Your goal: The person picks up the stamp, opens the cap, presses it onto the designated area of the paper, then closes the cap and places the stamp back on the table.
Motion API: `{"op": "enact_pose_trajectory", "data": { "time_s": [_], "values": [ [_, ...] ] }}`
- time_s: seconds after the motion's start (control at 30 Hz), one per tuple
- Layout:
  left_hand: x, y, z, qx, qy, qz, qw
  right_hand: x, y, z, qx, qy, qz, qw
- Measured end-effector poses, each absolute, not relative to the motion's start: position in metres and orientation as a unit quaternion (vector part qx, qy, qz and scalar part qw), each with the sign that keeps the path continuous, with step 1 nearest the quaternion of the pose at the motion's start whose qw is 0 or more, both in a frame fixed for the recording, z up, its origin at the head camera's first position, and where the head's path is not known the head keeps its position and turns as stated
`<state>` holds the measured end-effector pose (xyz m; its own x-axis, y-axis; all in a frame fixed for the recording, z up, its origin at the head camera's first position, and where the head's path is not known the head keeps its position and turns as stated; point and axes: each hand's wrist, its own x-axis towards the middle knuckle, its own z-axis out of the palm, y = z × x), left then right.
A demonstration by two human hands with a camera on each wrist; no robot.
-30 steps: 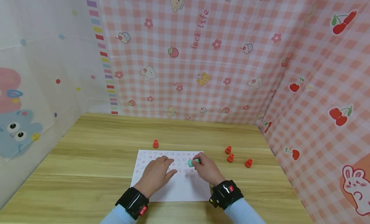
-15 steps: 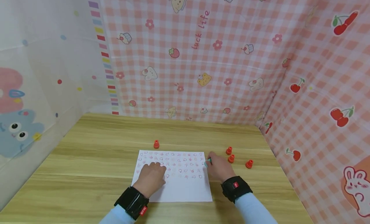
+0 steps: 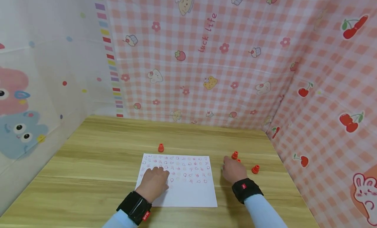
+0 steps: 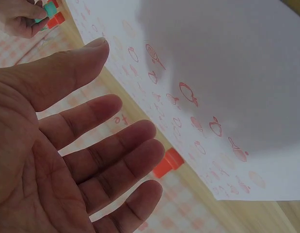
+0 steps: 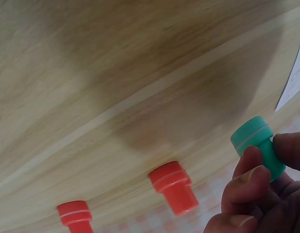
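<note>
My right hand [image 3: 234,170] is off the right edge of the white paper [image 3: 188,197], near the red stamps. It pinches a small green stamp [image 5: 252,133] between thumb and fingers; in the right wrist view the stamp's wide end points up and left, and in the head view my hand hides it. The left hand [image 3: 152,184] is over the paper's left part, fingers spread and slightly bent in the left wrist view, holding nothing. Rows of small red and pale prints [image 4: 187,93] cover the paper's far half; its near part is plain white.
A red stamp [image 3: 161,148] stands beyond the paper's far edge. More red stamps [image 3: 255,169] stand on the wooden table [image 3: 88,175] to the right, one partly hidden by my right hand. Patterned cloth walls [image 3: 188,71] close off the back and sides.
My right hand has moved right, from over the paper to the bare wood beside the red stamps, carrying the green stamp. The left hand has drawn back slightly to the left over the paper.
</note>
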<state>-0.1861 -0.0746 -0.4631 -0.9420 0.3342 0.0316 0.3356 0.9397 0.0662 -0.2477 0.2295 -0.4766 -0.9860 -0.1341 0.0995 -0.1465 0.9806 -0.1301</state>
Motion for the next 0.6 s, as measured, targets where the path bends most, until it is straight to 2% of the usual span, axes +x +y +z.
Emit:
{"op": "enact_pose_trajectory", "data": {
  "time_s": [0.33, 0.6],
  "values": [
    [-0.186, -0.074, -0.466, -0.173, -0.984, -0.034, 0.017, -0.246, 0.24, -0.48, 0.07, -0.993, 0.068, 0.067],
    [-0.185, -0.075, -0.468, -0.179, -0.983, -0.028, 0.038, -0.244, 0.242, -0.484, 0.052, -0.994, 0.075, 0.054]
  ]
}}
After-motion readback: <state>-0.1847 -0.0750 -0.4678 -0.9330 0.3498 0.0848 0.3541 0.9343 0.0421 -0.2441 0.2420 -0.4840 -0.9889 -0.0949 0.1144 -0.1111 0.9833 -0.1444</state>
